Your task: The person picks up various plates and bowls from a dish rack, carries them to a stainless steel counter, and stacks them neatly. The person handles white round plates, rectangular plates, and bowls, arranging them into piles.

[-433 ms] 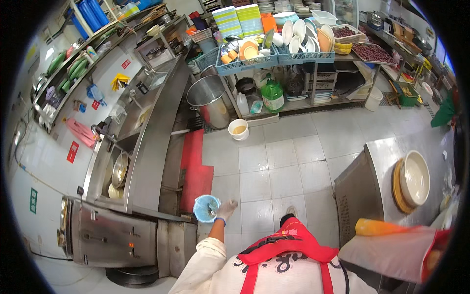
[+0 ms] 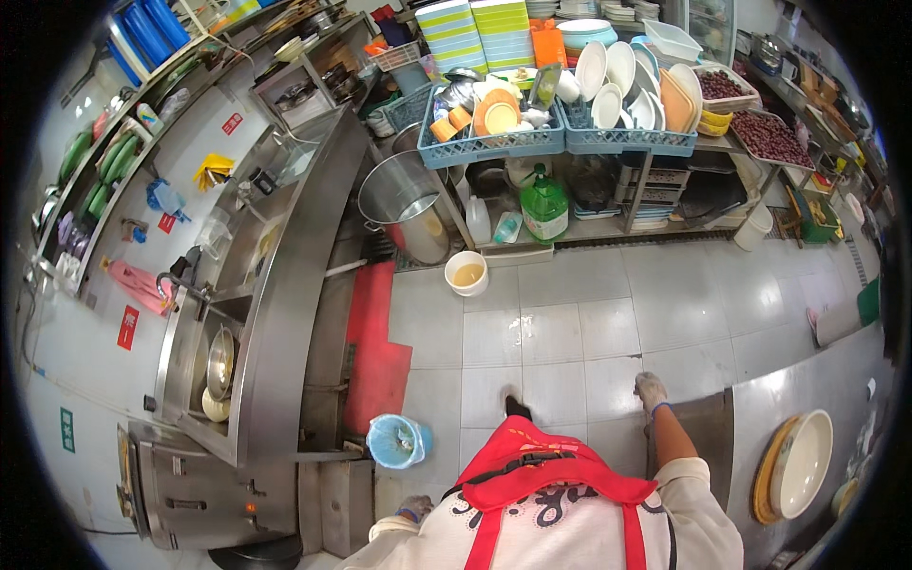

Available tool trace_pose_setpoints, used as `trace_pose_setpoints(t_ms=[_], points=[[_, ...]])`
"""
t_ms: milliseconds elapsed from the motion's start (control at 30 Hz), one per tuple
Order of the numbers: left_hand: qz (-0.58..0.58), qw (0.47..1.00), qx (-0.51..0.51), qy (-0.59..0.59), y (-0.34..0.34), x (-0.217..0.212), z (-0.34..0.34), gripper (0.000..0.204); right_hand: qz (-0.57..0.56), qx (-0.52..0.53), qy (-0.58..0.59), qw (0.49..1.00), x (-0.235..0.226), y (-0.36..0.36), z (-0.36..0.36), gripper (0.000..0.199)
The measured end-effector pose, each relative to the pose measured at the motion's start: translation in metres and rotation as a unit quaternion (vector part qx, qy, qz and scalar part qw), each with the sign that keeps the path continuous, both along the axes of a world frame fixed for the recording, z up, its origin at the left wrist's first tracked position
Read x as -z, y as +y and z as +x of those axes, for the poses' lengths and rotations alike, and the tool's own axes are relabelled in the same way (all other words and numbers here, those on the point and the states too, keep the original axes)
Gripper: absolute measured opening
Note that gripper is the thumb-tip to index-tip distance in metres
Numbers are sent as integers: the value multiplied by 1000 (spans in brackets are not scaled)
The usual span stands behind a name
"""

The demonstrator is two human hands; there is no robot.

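Note:
My right hand, in a pale glove with a blue band at the wrist, hangs over the tiled floor near the steel counter. Its fingers look loosely apart, and I see nothing in them. My left hand, also gloved, is low beside my body, and its fingers are too small and partly covered to read. Just beyond it stands a small waste bin lined with a blue bag, with some refuse inside. The left hand is apart from the bin. A red apron covers my front.
A steel sink bench runs along the left. Ahead, a white bucket of cloudy liquid and a tall steel pot stand on the floor before a rack with blue dish crates. A large cream bowl sits on the right counter.
My left hand has drawn back from the waste bin toward my body. The right hand has come into view beside the counter. The bucket and bin appear lower or nearer in view.

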State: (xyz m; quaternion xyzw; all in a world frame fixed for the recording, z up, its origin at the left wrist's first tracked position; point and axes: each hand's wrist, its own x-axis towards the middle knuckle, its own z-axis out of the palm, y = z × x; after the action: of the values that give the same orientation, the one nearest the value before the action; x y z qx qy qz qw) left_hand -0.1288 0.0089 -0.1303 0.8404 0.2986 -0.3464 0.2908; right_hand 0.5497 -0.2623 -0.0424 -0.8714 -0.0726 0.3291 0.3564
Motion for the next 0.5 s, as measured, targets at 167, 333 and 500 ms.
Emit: trace_pose_setpoints(t_ms=[167, 333, 500], points=[[-20, 998, -20, 47, 48, 24, 71, 38, 15, -89, -35, 995, 12, 79, 35, 15], [18, 996, 84, 21, 221, -21, 245, 30, -209, -452, -150, 855, 22, 94, 35, 6], [134, 982, -39, -126, 385, -69, 393, 46, -225, -447, -112, 858, 34, 90, 41, 4]])
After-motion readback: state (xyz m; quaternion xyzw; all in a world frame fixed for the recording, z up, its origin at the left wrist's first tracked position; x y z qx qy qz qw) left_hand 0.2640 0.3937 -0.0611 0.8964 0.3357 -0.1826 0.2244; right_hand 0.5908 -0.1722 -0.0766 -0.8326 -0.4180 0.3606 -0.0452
